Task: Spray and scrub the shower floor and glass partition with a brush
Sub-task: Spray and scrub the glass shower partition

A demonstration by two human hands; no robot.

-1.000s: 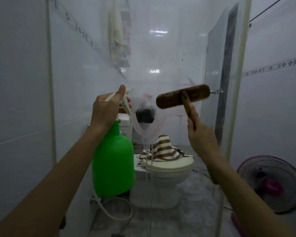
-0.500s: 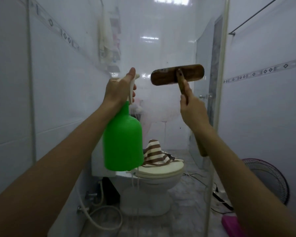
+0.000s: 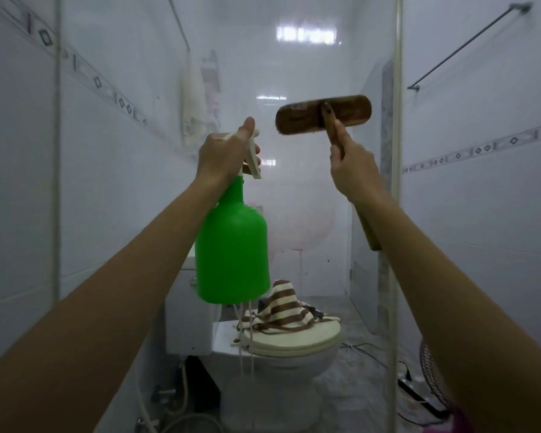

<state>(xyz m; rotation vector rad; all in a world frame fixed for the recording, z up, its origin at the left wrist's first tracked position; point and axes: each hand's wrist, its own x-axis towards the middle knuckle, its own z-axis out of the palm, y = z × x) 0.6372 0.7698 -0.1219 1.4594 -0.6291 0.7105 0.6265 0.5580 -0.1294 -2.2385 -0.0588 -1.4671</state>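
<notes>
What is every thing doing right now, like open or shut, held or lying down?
Left hand: shut on the green spray bottle, held up.
Right hand: shut on the brush, head raised.
Toilet lid: closed.
Striped cloth: crumpled, lying on the lid.
Glass partition: upright, hazy.
Towel: hanging on the wall.

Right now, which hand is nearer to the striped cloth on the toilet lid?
Cannot tell. Both are raised above the striped cloth: left hand grips the bottle, right hand the brush.

Spray bottle (image 3: 231,245) left of brush (image 3: 324,117), both before glass partition (image 3: 310,189); toilet (image 3: 289,348) behind it.
</notes>
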